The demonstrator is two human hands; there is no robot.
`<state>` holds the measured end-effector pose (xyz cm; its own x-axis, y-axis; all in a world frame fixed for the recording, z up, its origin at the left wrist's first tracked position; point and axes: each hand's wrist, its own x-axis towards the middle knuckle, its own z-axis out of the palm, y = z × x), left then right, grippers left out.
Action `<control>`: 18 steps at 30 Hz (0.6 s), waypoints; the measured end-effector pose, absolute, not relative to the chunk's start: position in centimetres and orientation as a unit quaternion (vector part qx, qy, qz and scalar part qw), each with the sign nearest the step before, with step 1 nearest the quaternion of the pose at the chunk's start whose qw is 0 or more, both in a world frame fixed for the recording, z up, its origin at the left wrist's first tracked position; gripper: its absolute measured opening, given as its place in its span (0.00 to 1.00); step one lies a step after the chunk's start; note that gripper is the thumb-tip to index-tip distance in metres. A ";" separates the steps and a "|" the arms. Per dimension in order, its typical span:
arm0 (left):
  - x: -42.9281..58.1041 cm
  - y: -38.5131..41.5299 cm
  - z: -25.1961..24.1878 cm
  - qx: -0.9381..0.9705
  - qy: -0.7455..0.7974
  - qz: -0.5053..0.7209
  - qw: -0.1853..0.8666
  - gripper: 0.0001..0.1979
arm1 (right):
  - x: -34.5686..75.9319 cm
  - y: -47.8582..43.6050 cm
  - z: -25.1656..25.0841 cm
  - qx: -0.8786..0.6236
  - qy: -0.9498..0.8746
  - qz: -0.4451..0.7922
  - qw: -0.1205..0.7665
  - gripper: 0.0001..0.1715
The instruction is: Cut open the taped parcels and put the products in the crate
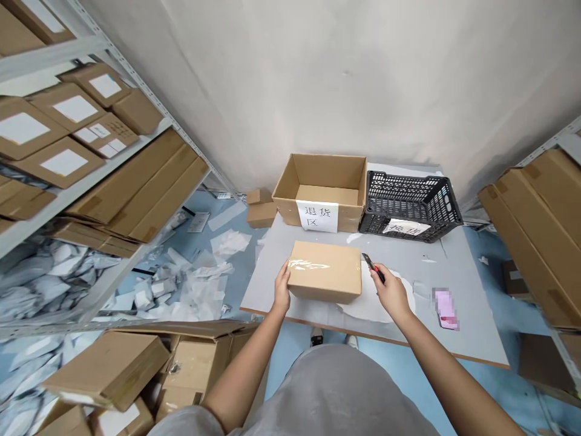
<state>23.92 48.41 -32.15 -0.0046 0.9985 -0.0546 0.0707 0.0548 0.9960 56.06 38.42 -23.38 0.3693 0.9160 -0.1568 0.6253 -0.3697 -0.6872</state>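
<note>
A closed cardboard box (324, 272) with shiny clear tape on its left part sits near the front of the grey table (276, 278). My left hand (282, 289) grips the box at its left end, fingers partly hidden behind it. On the other side, my right hand (393, 293) is closed around a box cutter (374, 268) with a black and red handle. The cutter points up and left, close to the box's right end; whether it touches cannot be told. Beneath the right hand lies a white sheet (367, 306).
Behind the box stand an open cardboard carton (284, 209) with a handwritten paper label and a black plastic crate (372, 224), also labelled. A blurred pink phone-like item (445, 307) lies at right. Shelves of boxes (75, 109) flank the table; cartons (109, 369) crowd the lower left.
</note>
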 end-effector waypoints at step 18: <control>37.2 51.2 -26.0 0.955 0.212 0.005 0.209 0.79 | 56.2 35.6 -25.3 -0.769 -0.393 0.381 0.330 0.20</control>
